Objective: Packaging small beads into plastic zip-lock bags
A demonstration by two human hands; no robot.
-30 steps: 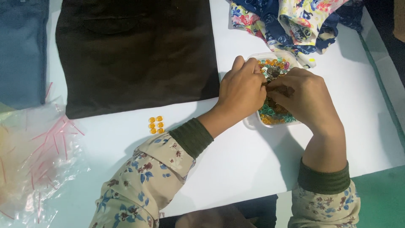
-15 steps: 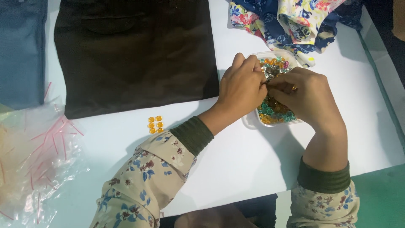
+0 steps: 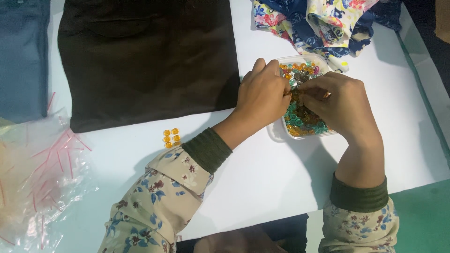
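We see crinkled clear plastic bags with red strips point(image 3: 37, 173) at the white counter's point(image 3: 262, 182) left edge. Our left hand point(image 3: 260, 96) and right hand point(image 3: 342, 105) pinch together over the clear plastic tray of orange and teal beads point(image 3: 307, 124); what each grip holds we cannot tell.

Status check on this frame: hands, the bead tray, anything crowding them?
Left hand and right hand both in clear tray of beads, fingertips meeting. Pinch contents hidden. Floral cloth borders tray's far rim; nothing blocks.
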